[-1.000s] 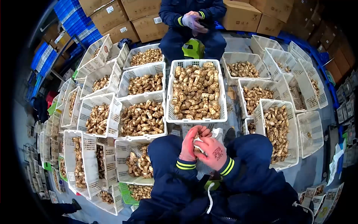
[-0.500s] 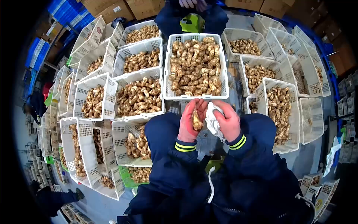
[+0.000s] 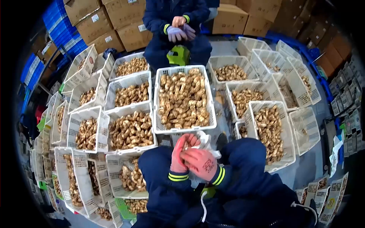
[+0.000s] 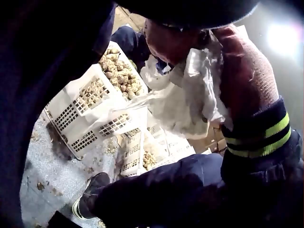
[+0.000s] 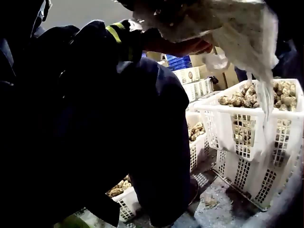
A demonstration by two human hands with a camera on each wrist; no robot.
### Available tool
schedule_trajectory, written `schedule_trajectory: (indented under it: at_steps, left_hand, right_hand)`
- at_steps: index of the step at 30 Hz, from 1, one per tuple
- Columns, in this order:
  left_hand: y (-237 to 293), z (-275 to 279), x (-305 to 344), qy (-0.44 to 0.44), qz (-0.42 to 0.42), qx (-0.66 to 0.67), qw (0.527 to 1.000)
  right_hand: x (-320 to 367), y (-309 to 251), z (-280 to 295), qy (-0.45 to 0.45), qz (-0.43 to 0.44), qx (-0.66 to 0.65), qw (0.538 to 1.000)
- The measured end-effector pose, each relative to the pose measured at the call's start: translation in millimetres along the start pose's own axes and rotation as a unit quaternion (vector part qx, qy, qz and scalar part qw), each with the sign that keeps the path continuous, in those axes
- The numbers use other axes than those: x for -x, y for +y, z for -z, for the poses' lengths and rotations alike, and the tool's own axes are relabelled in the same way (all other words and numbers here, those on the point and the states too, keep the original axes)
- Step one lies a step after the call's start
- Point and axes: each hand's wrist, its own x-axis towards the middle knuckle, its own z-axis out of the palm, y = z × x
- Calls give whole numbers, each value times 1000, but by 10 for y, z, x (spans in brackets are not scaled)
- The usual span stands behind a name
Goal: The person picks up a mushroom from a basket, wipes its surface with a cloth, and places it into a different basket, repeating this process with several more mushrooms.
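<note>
"Cardboard boxes (image 3: pixel 135 36) rise at 11 and 1 o'clock, with grey-blue floor (image 3: pixel 306 163) showing over at 3. What stands nearer?"

"White side crates (image 3: pixel 133 149) crowd round from 8 to 4 o'clock, many holding brown-and-white produce. Someone sits opposite (image 3: pixel 163 17) at 12, hands together in the lap."

"And between the two people?"

"One well-heaped crate (image 3: pixel 186 130), at 12 o'clock, just beyond the wearer's hands."

"What do those hands do?"

"The left hand (image 3: pixel 177 157) cups upward, fingers curled and partly open, round a single piece (image 3: pixel 186 147). The right hand (image 3: pixel 202 163) is closed across it and grips the white cloth (image 3: pixel 205 141), which spills out at about 1 o'clock."

"Has anything changed?"

"Yes. Half a second ago the hands were apart, the piece plain to see in the left and the cloth bunched in the right. Now they meet, and only a brownish bit shows."

"Meaning what?"

"I'd judge cloth and piece are being worked together; the piece is still in hand, not back among the others. Whether the cloth touches it, I can't tell: the fingers hide that."
</note>
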Motion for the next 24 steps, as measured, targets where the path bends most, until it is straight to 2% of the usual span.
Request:
schedule_trajectory:
  at_steps: [1,2,4,5,6,8,9,11,12,13,14,15,16,18,19,20,21,22,23,24]
  left_hand:
    - [6,-44,6,12,19,13,1000]
    - [11,-104,17,-14,17,23,999]
    - [23,-179,46,17,32,30,999]
    - [8,-153,-8,3,60,52,997]
    - [63,-348,41,80,85,75,990]
    - [-42,100,-101,-165,87,155,970]
    - [-95,233,-104,-162,88,155,970]
    - [-51,91,-40,-90,83,106,987]
    - [-118,309,-118,-185,87,151,967]
    - [-48,-40,3,-62,64,90,992]
    - [27,-396,118,68,43,27,996]
    - [-6,-299,124,62,32,5,998]
    - [18,-215,127,-12,60,61,996]
    - [-3,-196,135,-20,24,-15,999]
    - [-44,-19,55,-30,42,24,998]
    - [-85,157,-12,-42,58,63,995]
    - [-47,130,-22,-123,42,98,987]
    - [11,17,48,4,23,31,999]
    - [-6,60,27,-9,5,6,1000]
    - [-11,101,-21,-22,-13,-18,1000]
  right_hand:
    - [-24,-48,35,-16,-11,-1,1000]
    - [-33,-85,46,-33,-21,-4,999]
    - [9,-100,-6,2,-6,49,999]
    - [37,-75,-41,5,-2,53,999]
    - [31,-60,-55,8,0,55,998]
    - [29,-70,-53,7,2,70,998]
    - [32,-83,-49,5,2,83,997]
    - [43,-76,-58,9,2,80,997]
    - [43,-75,-60,15,2,78,997]
    - [17,-77,-60,-19,-21,51,998]
    - [20,-66,-73,-3,-11,49,999]
    - [11,-81,-61,11,-2,51,999]
    - [-8,-76,-48,24,7,54,998]
    - [8,-53,-71,42,15,68,997]
    - [-36,-73,-23,2,-5,52,999]
    - [-47,-67,-39,14,2,34,999]
    - [-91,-32,-34,6,3,-14,1000]
    - [-135,-7,-17,-2,5,-60,998]
    - [-109,-61,10,-7,9,-49,999]
    - [-141,82,13,69,11,-75,995]
